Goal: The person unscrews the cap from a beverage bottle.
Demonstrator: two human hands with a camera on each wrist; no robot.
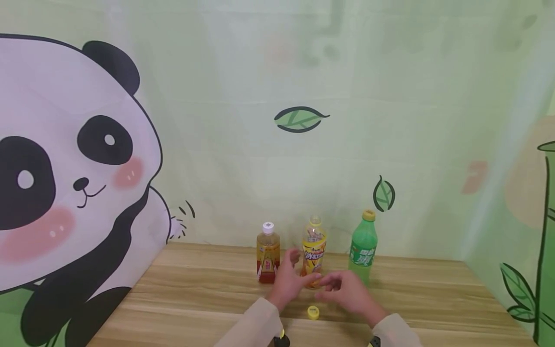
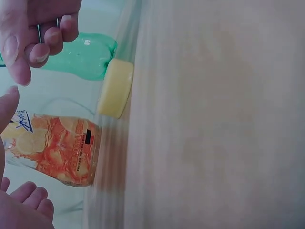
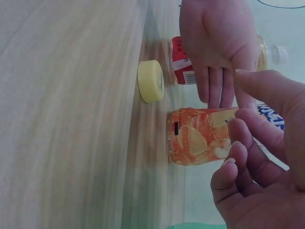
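Observation:
An uncapped iced-tea bottle (image 1: 314,246) with a yellow and orange label stands upright in the middle. My left hand (image 1: 288,279) is just in front and to the left of it, holding nothing, its fingers fairly straight in the right wrist view. Opposite it, my right hand (image 1: 347,291) has loosely bent fingers with nothing visible between them. The two hands' fingertips come close together in front of the bottle. Whether either hand touches the bottle is unclear. Nearer me, a yellow bottle cap (image 1: 313,313) lies on the table, apart from both hands.
A brown-red drink bottle (image 1: 268,255) with a white cap stands to the left. On the right is a green soda bottle (image 1: 364,246) with a yellow cap. Behind the wooden table (image 1: 186,294) hangs a pale green backdrop (image 1: 243,159) with a printed panda.

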